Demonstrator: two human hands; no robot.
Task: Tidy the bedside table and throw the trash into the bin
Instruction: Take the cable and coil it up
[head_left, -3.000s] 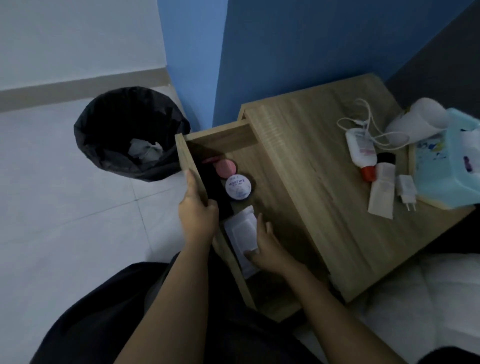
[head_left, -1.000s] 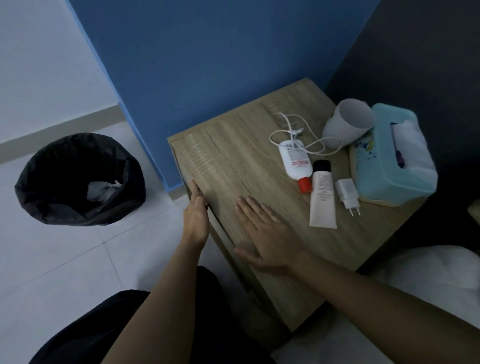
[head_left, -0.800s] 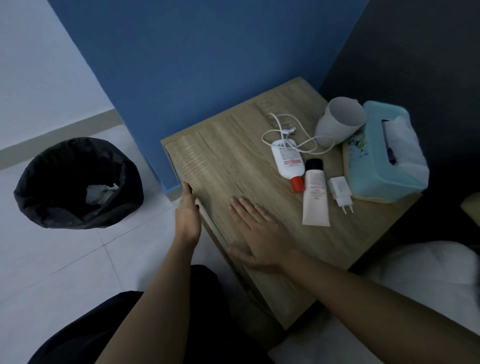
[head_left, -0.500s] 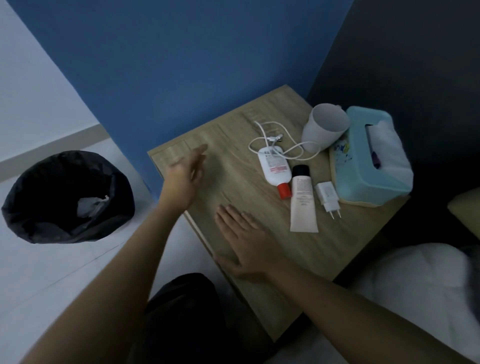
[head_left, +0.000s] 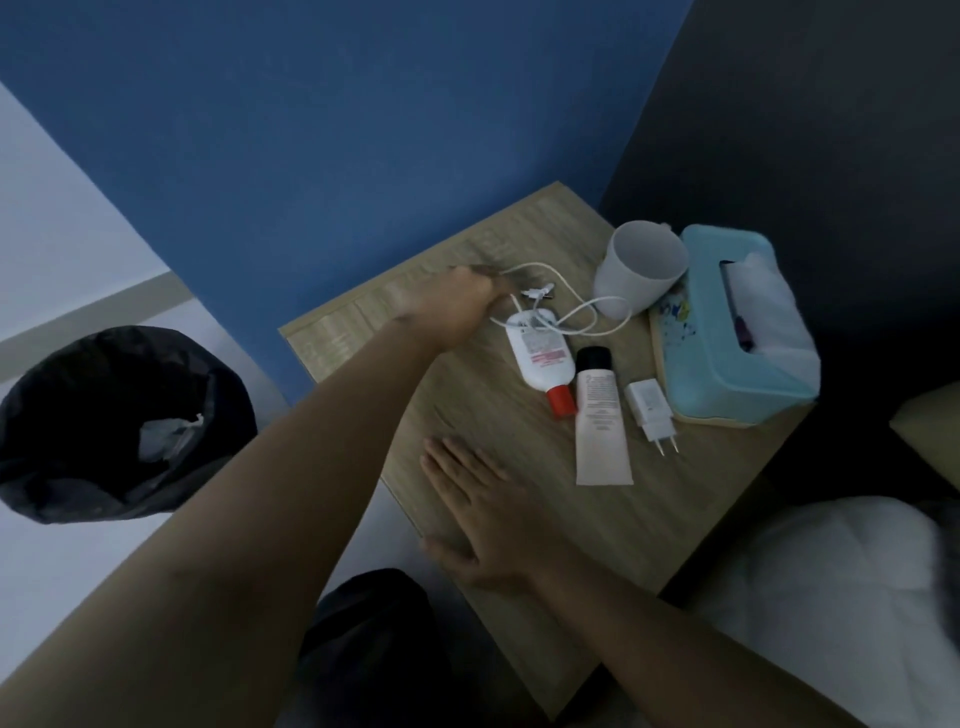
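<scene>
The wooden bedside table (head_left: 519, 441) carries a coiled white cable (head_left: 582, 312), a white bottle with a red cap (head_left: 540, 358), a beige tube with a black cap (head_left: 600, 421) and a white charger plug (head_left: 649, 410). My left hand (head_left: 452, 304) is stretched across the table top, blurred, its fingers at the left end of the cable just above the bottle. Whether it holds the cable is unclear. My right hand (head_left: 483, 514) lies flat, fingers straight, on the table's near left edge. The black-lined bin (head_left: 78, 415) stands on the floor to the left, holding crumpled white paper (head_left: 166, 436).
A white mug (head_left: 639, 270) and a teal tissue box (head_left: 727, 338) stand at the table's back right. A blue wall rises behind the table and a dark headboard to the right. White bedding (head_left: 831, 597) lies at lower right.
The drawer that stood open three seconds ago is shut. My left hand left the table's front edge and reached across to the cable. My right hand has stayed flat on the table.
</scene>
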